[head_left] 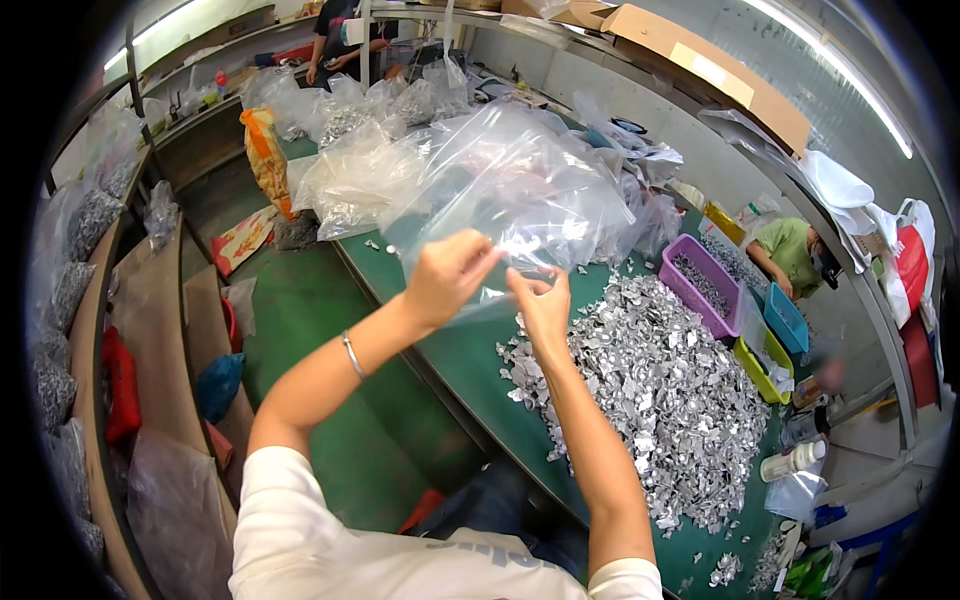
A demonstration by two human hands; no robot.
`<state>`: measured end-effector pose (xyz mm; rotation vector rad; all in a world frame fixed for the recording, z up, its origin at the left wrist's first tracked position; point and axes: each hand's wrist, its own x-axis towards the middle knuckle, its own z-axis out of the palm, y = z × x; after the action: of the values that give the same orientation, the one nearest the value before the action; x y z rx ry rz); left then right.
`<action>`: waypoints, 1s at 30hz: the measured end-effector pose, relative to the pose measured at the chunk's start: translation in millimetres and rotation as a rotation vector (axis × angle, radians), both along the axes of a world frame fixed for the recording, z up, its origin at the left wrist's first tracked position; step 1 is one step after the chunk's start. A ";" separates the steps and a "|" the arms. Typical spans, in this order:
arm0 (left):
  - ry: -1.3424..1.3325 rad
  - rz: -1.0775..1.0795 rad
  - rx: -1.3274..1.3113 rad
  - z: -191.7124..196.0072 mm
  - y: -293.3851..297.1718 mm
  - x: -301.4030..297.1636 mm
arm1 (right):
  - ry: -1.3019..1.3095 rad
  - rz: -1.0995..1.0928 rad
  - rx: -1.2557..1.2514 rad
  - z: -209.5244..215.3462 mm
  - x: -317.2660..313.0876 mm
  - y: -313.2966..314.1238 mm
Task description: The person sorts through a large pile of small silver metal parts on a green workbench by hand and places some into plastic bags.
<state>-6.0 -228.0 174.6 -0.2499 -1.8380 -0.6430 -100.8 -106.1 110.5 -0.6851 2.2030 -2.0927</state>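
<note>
Head view: the person's left hand (450, 274) is closed, its fingers pinching the near edge of a clear plastic bag (520, 180); the right hand (544, 304), fingers curled, grips the same edge. The bag extends beyond both hands above the green table (450, 368), beside a heap of silvery metal pieces (655, 400).

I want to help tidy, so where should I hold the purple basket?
Probably hold the purple basket by its rim, one hand on each long side, coming from above. It stands upright and open-topped, so its rim is exposed; it has metal pieces inside, so two hands should help keep it level.
</note>
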 end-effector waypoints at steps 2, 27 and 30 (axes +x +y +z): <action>-0.191 0.033 0.018 -15.1 -1.4 -2.3 | -0.263 0.035 -0.016 -11.6 -19.4 0.4; -0.039 -0.140 -0.019 -66.4 -24.6 -74.9 | 0.314 0.078 0.391 -50.6 -23.1 -7.1; -0.016 -0.029 0.102 -64.7 -40.0 -76.6 | 0.266 0.338 1.045 -65.7 -26.8 4.8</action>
<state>-82.6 -268.0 109.9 -0.2045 -1.8134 -0.7580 -127.6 -101.3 44.8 -1.0897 2.5921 -0.5421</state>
